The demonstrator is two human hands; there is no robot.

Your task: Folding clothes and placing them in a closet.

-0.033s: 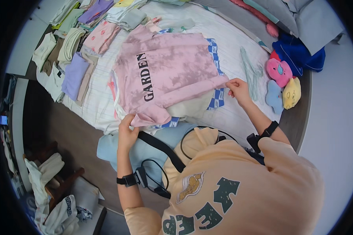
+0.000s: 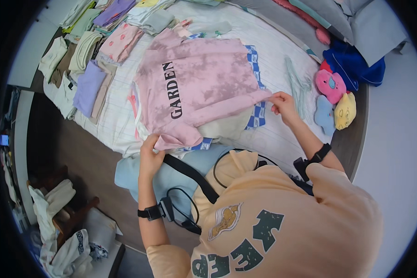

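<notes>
A pink tie-dyed T-shirt (image 2: 208,69) with dark lettering lies spread on the bed, its near side folded inward in a long strip. My left hand (image 2: 150,155) pinches the edge of its near sleeve, close to the bed's front edge. At the hem corner on the right, my right hand (image 2: 282,105) grips the cloth between thumb and fingers. Under the shirt, a blue-and-white checked cloth (image 2: 255,118) and a pale grey-green cloth (image 2: 224,127) stick out. The sleeve's cloth partly hides the fingertips of my left hand.
Folded clothes in several piles, among them a purple garment (image 2: 89,88) and a pink patterned one (image 2: 121,42), line the bed's left side. Plush toys (image 2: 330,85) sit at the right edge beside a dark blue cloth (image 2: 363,69). A chair with clothes (image 2: 60,199) stands at lower left.
</notes>
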